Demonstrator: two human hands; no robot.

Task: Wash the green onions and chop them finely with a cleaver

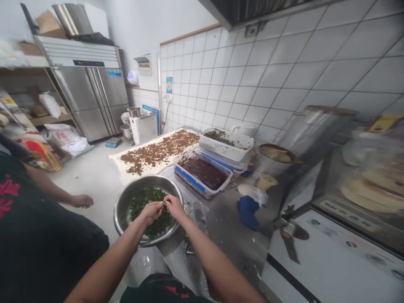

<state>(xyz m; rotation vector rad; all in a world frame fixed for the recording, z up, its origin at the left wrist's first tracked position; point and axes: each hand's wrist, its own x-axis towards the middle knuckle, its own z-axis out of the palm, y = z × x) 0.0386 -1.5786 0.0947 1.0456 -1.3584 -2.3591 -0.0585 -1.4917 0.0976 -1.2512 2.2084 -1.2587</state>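
Observation:
A large steel bowl (pixel 124 202) holding chopped green leaves (pixel 142 202) sits at the near edge of a metal counter. Both my hands meet above its middle. My left hand (pixel 151 210) and my right hand (pixel 173 206) are closed in pinches, fingertips touching, with a small bit of green between them. Beyond the bowl lies a long dough sheet (pixel 126 162) strewn with brown filling (pixel 158 151).
A blue-rimmed tub of dark red paste (pixel 203 172) and stacked tubs with greens (pixel 225 143) stand behind the bowl. A blue cloth (pixel 249 210) lies on the counter. Another person in black (pixel 38 235) stands at left, hand (pixel 82 201) hanging. Steel fridges (pixel 94 97) line the back.

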